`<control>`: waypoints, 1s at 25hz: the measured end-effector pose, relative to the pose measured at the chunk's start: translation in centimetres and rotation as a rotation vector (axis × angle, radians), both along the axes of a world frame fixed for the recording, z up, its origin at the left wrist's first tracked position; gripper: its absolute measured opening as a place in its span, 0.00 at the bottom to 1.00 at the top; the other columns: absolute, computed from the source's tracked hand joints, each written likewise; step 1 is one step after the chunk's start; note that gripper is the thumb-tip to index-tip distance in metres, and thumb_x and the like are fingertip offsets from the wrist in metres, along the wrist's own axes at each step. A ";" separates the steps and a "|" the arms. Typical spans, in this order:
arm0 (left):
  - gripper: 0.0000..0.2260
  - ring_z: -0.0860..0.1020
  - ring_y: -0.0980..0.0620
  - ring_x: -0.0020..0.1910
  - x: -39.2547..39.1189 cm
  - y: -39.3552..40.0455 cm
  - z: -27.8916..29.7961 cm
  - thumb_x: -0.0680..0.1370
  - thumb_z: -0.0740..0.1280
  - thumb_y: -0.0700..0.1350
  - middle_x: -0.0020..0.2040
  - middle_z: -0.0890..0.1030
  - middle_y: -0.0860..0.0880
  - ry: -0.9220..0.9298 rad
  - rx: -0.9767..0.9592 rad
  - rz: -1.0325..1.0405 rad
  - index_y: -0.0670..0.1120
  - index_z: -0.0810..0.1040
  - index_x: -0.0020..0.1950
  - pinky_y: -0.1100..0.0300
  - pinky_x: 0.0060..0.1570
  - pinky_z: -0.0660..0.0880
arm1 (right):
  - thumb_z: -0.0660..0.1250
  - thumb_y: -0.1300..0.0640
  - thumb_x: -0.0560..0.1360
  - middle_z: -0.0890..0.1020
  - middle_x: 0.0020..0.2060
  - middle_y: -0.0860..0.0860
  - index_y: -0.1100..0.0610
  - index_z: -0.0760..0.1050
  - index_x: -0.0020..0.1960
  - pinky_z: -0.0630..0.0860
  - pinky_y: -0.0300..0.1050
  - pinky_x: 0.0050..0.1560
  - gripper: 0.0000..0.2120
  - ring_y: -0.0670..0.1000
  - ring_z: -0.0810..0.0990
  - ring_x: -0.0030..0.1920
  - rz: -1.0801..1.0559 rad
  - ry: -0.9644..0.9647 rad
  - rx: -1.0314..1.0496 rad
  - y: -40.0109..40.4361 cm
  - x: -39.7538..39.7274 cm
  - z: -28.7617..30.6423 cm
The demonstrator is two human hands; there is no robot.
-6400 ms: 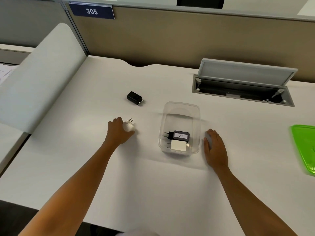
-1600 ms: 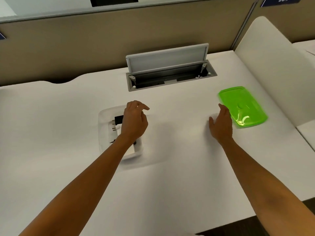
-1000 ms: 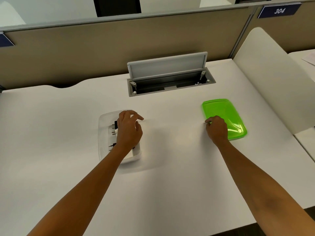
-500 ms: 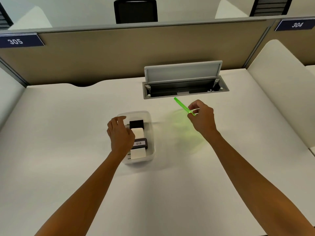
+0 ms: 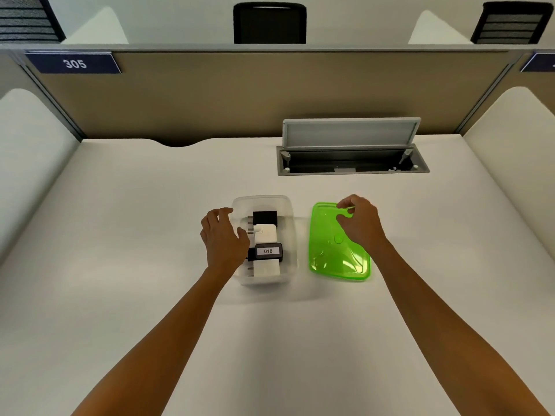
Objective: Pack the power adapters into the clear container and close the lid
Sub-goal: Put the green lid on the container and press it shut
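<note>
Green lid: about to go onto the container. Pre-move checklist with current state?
1. All adapters in the clear container: ok. The black adapter, two white ones and the one labelled 018 lie inside; none on the desk.
2. Nothing sticking above the rim: cannot tell from this angle.
3. Green lid held: ok. The right hand pinches its far edge.
4. Lid over the container: not ok. It sits beside it, to the right.
5. Container steadied: cannot tell. The left hand is at its left wall, contact unclear.
6. Left fingers clear of the opening: not ok. The thumb reaches over the rim.
</note>
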State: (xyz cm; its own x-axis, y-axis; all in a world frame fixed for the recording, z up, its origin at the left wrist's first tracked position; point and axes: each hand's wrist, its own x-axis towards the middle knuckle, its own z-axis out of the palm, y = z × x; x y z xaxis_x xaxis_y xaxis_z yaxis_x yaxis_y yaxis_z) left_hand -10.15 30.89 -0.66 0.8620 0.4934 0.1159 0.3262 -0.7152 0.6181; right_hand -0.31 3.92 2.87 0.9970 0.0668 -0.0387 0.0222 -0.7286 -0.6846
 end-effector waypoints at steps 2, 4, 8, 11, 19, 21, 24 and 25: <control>0.19 0.69 0.39 0.67 -0.4 0.5 -0.7 0.77 0.66 0.39 0.66 0.72 0.40 0.025 0.005 0.003 0.41 0.71 0.68 0.46 0.63 0.69 | 0.73 0.64 0.71 0.83 0.53 0.57 0.61 0.79 0.54 0.75 0.49 0.54 0.12 0.58 0.80 0.52 -0.023 0.074 0.021 0.6 -0.4 -2.0; 0.18 0.69 0.39 0.66 -0.8 0.7 -1.4 0.80 0.63 0.40 0.67 0.72 0.39 0.029 -0.015 -0.001 0.40 0.70 0.69 0.45 0.61 0.70 | 0.74 0.62 0.72 0.83 0.53 0.58 0.62 0.79 0.55 0.77 0.51 0.56 0.13 0.59 0.81 0.53 -0.033 0.139 0.030 1.8 -1.0 -3.8; 0.15 0.70 0.40 0.65 -0.8 0.8 -2.4 0.84 0.56 0.41 0.67 0.72 0.39 -0.019 -0.148 0.022 0.41 0.70 0.70 0.51 0.59 0.69 | 0.74 0.53 0.73 0.83 0.53 0.59 0.62 0.75 0.60 0.74 0.51 0.55 0.21 0.60 0.80 0.56 -0.047 0.203 -0.048 5.0 -1.9 -6.3; 0.15 0.69 0.40 0.65 -0.9 1.0 -3.0 0.84 0.54 0.42 0.66 0.73 0.39 -0.016 -0.237 0.041 0.41 0.72 0.68 0.57 0.58 0.64 | 0.72 0.48 0.74 0.81 0.57 0.61 0.64 0.72 0.61 0.73 0.52 0.57 0.24 0.62 0.78 0.60 -0.111 0.200 -0.171 6.6 -2.4 -7.6; 0.13 0.71 0.43 0.62 -0.8 1.1 -3.5 0.84 0.55 0.43 0.62 0.75 0.40 -0.054 -0.321 0.053 0.40 0.75 0.63 0.58 0.57 0.65 | 0.69 0.57 0.73 0.84 0.50 0.62 0.64 0.80 0.47 0.76 0.49 0.49 0.10 0.63 0.82 0.54 -0.188 0.212 -0.157 7.5 -2.0 -6.4; 0.13 0.72 0.42 0.62 -0.9 1.2 -3.5 0.84 0.55 0.42 0.61 0.76 0.39 -0.077 -0.331 0.053 0.39 0.75 0.62 0.57 0.58 0.67 | 0.70 0.54 0.72 0.85 0.49 0.59 0.61 0.81 0.48 0.77 0.49 0.49 0.10 0.63 0.82 0.52 -0.250 0.166 -0.105 7.1 -1.6 -4.6; 0.13 0.72 0.41 0.61 -0.8 1.2 -3.6 0.84 0.55 0.42 0.60 0.77 0.39 -0.080 -0.344 0.051 0.39 0.75 0.61 0.54 0.59 0.68 | 0.69 0.52 0.72 0.83 0.50 0.58 0.60 0.79 0.49 0.74 0.49 0.49 0.12 0.63 0.81 0.51 -0.290 0.028 -0.101 5.8 -0.6 -1.6; 0.13 0.73 0.41 0.60 -0.8 1.2 -3.6 0.84 0.55 0.42 0.60 0.77 0.39 -0.084 -0.353 0.051 0.39 0.75 0.61 0.53 0.60 0.70 | 0.69 0.52 0.72 0.82 0.50 0.58 0.60 0.78 0.50 0.72 0.48 0.48 0.12 0.63 0.80 0.51 -0.287 -0.027 -0.085 5.2 -0.2 -0.4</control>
State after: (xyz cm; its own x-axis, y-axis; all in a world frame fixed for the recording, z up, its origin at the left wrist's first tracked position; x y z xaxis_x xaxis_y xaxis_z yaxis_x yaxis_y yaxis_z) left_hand -10.94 32.09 -4.27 0.8297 0.5581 0.0003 0.2939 -0.4374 0.8499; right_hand -0.53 9.14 2.44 0.9755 -0.2200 -0.0056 -0.1755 -0.7624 -0.6228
